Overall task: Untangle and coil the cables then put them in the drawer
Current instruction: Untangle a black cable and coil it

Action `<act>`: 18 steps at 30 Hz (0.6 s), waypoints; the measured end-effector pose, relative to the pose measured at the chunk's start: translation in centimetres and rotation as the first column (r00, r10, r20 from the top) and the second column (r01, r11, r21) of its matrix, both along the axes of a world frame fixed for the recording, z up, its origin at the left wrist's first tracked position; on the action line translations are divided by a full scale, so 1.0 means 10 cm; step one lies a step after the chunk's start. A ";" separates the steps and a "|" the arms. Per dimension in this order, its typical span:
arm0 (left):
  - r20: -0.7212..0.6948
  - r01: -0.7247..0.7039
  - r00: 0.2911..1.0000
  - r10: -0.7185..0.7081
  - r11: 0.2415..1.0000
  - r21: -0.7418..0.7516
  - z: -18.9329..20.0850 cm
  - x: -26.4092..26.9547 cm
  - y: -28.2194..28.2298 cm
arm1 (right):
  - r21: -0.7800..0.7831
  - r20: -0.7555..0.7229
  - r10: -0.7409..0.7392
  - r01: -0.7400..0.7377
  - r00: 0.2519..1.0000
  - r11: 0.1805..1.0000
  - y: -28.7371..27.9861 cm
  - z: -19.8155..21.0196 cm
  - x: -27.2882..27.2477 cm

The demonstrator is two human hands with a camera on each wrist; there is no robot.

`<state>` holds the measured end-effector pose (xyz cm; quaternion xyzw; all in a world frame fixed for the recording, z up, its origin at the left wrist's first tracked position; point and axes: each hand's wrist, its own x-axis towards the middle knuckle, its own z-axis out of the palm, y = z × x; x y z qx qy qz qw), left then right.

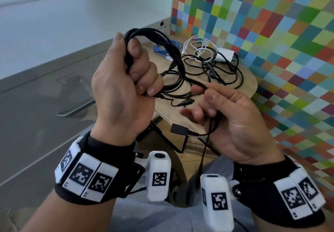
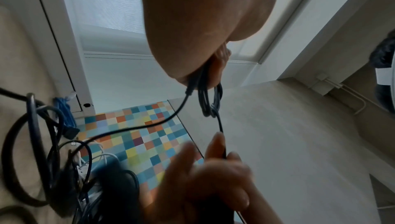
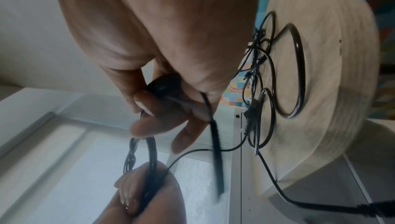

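Note:
My left hand is raised in a fist around a coil of black cable, whose loops stick out above and below the fingers. In the left wrist view the coil hangs out from under the palm. My right hand pinches a loose strand of the same cable between thumb and forefinger, and more of it runs through the palm. A black USB plug dangles below that hand. In the right wrist view the right hand holds the cable above the left hand.
A small wooden table carries a tangle of black cables, a white cable with a white adapter, and a blue cable. A grey drawer front with a metal handle stands at the left. A chequered wall is on the right.

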<state>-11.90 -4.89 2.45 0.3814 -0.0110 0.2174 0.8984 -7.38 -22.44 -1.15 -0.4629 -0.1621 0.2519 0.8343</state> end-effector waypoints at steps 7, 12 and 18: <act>0.041 0.090 0.995 -0.086 0.990 -0.105 0.00 0.00 -0.01 | -0.219 0.188 -0.063 0.105 0.980 0.970 0.09 -0.02 -0.04; 0.077 0.164 0.985 -0.154 0.975 -0.148 -0.02 0.01 -0.09 | -0.140 0.187 0.050 -0.023 0.981 0.990 0.19 0.01 -0.18; 0.103 0.176 0.981 -0.162 0.974 -0.146 -0.01 -0.01 0.06 | -0.146 0.211 0.040 -0.009 0.977 0.989 0.00 -0.04 -0.02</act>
